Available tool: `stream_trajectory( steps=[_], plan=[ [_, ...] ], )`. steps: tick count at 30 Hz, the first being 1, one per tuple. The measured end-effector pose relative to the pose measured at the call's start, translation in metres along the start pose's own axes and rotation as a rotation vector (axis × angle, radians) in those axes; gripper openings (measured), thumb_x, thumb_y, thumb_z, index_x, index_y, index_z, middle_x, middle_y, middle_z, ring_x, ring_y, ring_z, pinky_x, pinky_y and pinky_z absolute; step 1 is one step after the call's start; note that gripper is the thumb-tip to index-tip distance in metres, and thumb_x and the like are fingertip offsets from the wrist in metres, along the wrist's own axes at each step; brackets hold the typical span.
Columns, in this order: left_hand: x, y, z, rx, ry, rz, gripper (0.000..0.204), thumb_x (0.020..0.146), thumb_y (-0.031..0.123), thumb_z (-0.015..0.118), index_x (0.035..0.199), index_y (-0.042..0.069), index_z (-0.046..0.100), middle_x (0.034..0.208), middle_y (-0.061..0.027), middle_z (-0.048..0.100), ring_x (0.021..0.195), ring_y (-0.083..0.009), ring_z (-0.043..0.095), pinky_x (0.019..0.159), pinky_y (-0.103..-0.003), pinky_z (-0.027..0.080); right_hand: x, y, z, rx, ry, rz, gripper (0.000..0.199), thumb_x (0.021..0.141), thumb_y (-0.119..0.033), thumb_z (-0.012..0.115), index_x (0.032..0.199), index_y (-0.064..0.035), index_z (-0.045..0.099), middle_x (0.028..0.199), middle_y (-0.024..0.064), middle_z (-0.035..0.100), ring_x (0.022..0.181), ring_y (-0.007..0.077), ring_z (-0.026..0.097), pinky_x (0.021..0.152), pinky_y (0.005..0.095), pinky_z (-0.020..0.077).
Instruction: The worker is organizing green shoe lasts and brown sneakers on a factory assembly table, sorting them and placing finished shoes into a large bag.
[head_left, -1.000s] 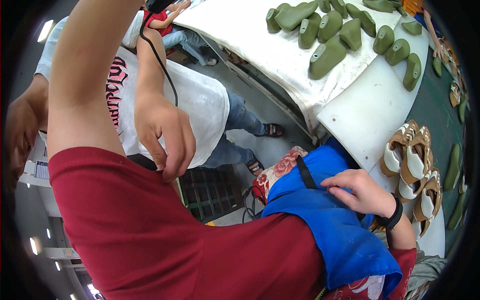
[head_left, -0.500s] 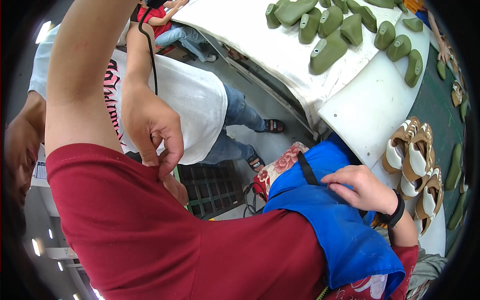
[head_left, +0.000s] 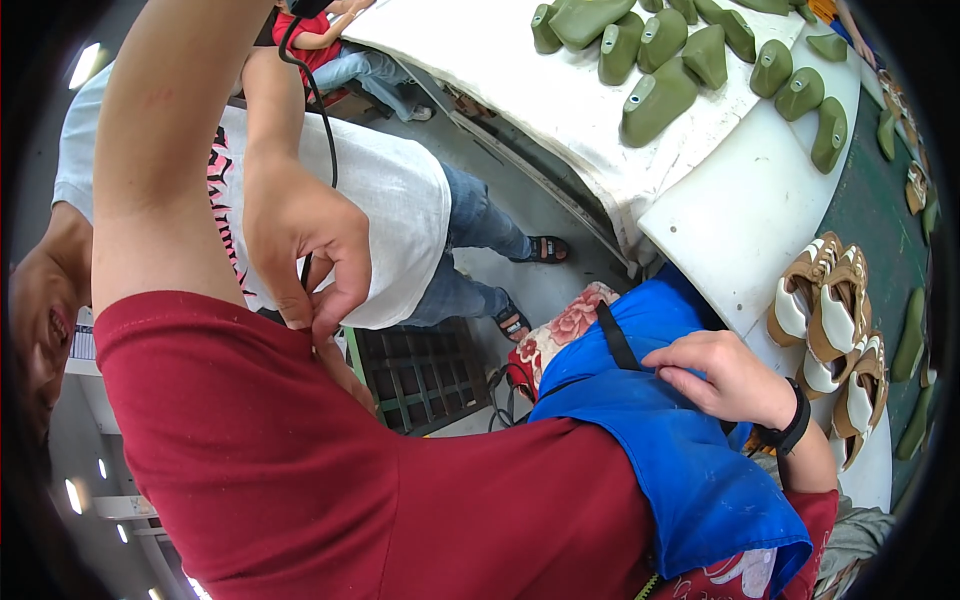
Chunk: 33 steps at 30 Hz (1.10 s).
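Note:
My right hand, with a black band on its wrist, rests over the blue apron on my lap. Its fingers are curled loosely together beside a black strap, and nothing shows in them. My left arm is raised and leaves the picture at the top, so the left hand is hidden. A co-worker's hand pinches at a thin black cable beside my red sleeve. That person's other hand is partly covered by my shirt.
Several green shoe lasts stand on the white-covered table. Tan-and-white shoes lie at right near a green surface. The co-worker in a white shirt stands at left; a person in red sits beyond.
The co-worker's pinching hand has shifted slightly right, and the cable has swung right with it. At the far upper right, another person's hand has drawn back upward. My right hand stays put.

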<state>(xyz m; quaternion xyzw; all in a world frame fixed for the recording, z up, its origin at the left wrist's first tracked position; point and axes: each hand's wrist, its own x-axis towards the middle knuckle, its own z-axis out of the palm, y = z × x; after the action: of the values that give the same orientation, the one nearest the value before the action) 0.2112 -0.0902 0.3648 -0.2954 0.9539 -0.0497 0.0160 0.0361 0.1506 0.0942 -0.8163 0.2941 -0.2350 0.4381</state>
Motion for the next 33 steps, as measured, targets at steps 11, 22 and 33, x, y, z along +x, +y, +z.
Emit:
stream_trajectory(
  steps=[11, 22, 33],
  plan=[
    [0.006, -0.017, -0.001, -0.006, 0.036, 0.074, 0.042, 0.085, 0.029, 0.057, 0.118, 0.002, 0.055, 0.102, -0.0121, 0.063, 0.093, -0.0171, 0.058, 0.085, -0.028, 0.044, 0.008, 0.002, -0.007, -0.006, 0.001, -0.006, 0.017, 0.079, -0.005, 0.057, 0.095, 0.0002, 0.062, 0.080, 0.0136, 0.063, 0.073, 0.0293, 0.060, 0.067, 0.0354, 0.0472],
    [0.060, 0.040, 0.092, -0.147, -0.012, 0.175, 0.047, 0.079, 0.036, 0.060, 0.113, 0.005, 0.058, 0.092, -0.0129, 0.065, 0.082, -0.0221, 0.062, 0.073, -0.033, 0.049, -0.009, -0.007, 0.004, -0.048, 0.060, -0.062, 0.020, 0.079, -0.009, 0.058, 0.097, -0.0011, 0.061, 0.085, 0.0161, 0.063, 0.079, 0.0328, 0.059, 0.072, 0.0387, 0.0478],
    [0.163, 0.257, 0.193, -1.027, -0.299, 0.604, 0.050, 0.086, 0.030, 0.059, 0.126, 0.003, 0.047, 0.109, -0.0104, 0.062, 0.104, -0.0166, 0.056, 0.091, -0.029, 0.042, -0.094, -0.033, -0.025, -0.172, 0.509, -0.176, 0.022, 0.082, -0.007, 0.057, 0.104, -0.0034, 0.061, 0.085, 0.0121, 0.063, 0.079, 0.0286, 0.060, 0.071, 0.0361, 0.0483]
  ],
)
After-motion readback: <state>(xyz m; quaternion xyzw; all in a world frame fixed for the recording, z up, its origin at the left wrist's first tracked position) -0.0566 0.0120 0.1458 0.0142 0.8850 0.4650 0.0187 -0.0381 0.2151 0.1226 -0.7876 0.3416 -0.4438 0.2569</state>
